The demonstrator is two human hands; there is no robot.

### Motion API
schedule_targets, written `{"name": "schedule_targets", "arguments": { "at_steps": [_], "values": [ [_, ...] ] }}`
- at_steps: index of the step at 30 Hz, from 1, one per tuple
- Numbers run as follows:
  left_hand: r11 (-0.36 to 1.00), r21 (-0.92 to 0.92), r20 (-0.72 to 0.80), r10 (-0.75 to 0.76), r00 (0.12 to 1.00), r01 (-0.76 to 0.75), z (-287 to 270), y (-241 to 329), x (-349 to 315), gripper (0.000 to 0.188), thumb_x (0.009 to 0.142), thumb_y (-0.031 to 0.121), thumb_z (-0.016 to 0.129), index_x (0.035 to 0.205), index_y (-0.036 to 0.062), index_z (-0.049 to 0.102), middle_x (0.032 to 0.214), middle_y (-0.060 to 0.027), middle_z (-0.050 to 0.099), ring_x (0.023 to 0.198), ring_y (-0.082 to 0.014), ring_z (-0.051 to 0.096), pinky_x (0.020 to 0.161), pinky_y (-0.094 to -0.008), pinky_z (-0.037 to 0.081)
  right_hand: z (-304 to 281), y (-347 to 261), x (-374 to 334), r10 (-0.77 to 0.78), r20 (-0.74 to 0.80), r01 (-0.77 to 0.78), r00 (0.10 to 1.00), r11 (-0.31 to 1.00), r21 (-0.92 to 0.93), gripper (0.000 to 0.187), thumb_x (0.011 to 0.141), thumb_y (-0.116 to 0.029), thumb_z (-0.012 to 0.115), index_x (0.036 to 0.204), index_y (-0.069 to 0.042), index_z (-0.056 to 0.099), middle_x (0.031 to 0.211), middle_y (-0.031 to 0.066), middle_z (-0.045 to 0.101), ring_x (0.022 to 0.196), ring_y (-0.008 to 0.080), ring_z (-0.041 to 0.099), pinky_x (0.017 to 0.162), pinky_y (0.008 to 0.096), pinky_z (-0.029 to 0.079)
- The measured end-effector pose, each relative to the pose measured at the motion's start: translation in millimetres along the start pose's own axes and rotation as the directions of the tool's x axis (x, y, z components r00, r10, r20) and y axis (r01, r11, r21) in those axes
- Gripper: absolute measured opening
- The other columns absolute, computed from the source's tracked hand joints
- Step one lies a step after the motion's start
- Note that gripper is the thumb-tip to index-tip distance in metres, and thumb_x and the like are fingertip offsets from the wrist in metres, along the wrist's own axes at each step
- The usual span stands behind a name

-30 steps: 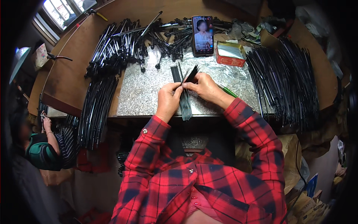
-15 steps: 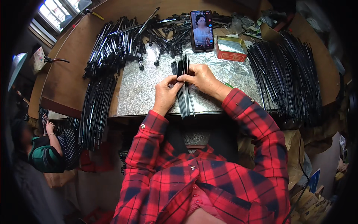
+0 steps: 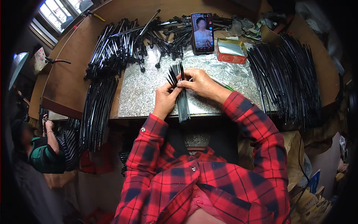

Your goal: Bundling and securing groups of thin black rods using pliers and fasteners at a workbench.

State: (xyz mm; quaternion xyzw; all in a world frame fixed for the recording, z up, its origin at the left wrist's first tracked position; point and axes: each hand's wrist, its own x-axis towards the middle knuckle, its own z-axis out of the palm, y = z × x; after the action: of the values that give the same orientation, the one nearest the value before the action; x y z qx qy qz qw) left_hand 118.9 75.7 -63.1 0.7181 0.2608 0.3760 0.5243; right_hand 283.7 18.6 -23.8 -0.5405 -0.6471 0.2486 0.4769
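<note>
We hold a bundle (image 3: 179, 89) of thin black rods over the metal sheet (image 3: 145, 89) at desk (image 3: 74, 56) centre. Left hand (image 3: 165, 100) wraps the bundle from the left, fingers closed on it. Right hand (image 3: 199, 83) pinches the fanned far ends. Progress, judged: mid-way. Straight rods (image 3: 287, 74) lie stacked right, a second stack (image 3: 97, 108) left, and a tangled pile (image 3: 130, 41) remains far left. Phone (image 3: 202, 33) and red box (image 3: 231, 51) sit far.
</note>
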Motion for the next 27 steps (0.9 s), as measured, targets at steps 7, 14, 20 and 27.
{"name": "schedule_targets", "arguments": {
  "at_steps": [7, 14, 20, 27],
  "values": [
    [0.975, -0.193, 0.069, -0.100, 0.993, 0.111, -4.8, -1.1, 6.6, 0.024, 0.089, 0.007, 0.063, 0.110, -0.0041, 0.064, 0.100, -0.0042, 0.066, 0.088, -0.0075, 0.059, 0.079, -0.0216, 0.048, -4.1, 1.2, 1.6, -0.040, 0.060, 0.046, 0.997, 0.993, -0.107, 0.016, 0.083, -0.010, 0.067, 0.091, 0.003, 0.063, 0.080, 0.0068, 0.056, 0.075, 0.0136, 0.057, 0.066, 0.0282, 0.048],
    [0.995, 0.023, 0.138, -0.099, 0.985, 0.097, -16.1, 5.1, 17.5, 0.015, 0.087, 0.006, 0.065, 0.099, -0.0021, 0.068, 0.087, -0.0011, 0.067, 0.079, -0.0050, 0.058, 0.071, -0.0209, 0.047, -9.6, -7.0, 2.9, 0.084, 0.013, -0.084, 0.996, 0.996, 0.029, 0.014, 0.083, -0.009, 0.066, 0.093, 0.000, 0.063, 0.084, 0.0038, 0.064, 0.079, 0.0116, 0.061, 0.071, 0.0270, 0.050],
    [0.984, 0.173, 0.192, -0.070, 0.979, 0.036, -20.6, 12.8, 26.9, 0.015, 0.085, 0.006, 0.066, 0.098, -0.0025, 0.068, 0.083, 0.0004, 0.067, 0.076, -0.0043, 0.056, 0.068, -0.0215, 0.046, -9.8, -4.6, 8.0, 0.095, -0.020, -0.095, 0.995, 0.995, 0.025, 0.016, 0.082, -0.012, 0.068, 0.092, -0.001, 0.064, 0.082, 0.0039, 0.065, 0.078, 0.0103, 0.059, 0.072, 0.0265, 0.049],
    [0.998, 0.062, 0.193, 0.011, 0.981, -0.023, -18.5, 7.1, 27.2, 0.014, 0.083, 0.007, 0.068, 0.094, -0.0014, 0.069, 0.078, -0.0039, 0.069, 0.071, -0.0044, 0.057, 0.065, -0.0239, 0.047, -5.0, -1.9, 11.4, 0.059, -0.001, -0.059, 0.998, 0.993, 0.100, 0.013, 0.081, -0.013, 0.070, 0.086, -0.002, 0.064, 0.079, 0.0013, 0.059, 0.074, 0.0086, 0.054, 0.067, 0.0248, 0.045]
  ]
}}
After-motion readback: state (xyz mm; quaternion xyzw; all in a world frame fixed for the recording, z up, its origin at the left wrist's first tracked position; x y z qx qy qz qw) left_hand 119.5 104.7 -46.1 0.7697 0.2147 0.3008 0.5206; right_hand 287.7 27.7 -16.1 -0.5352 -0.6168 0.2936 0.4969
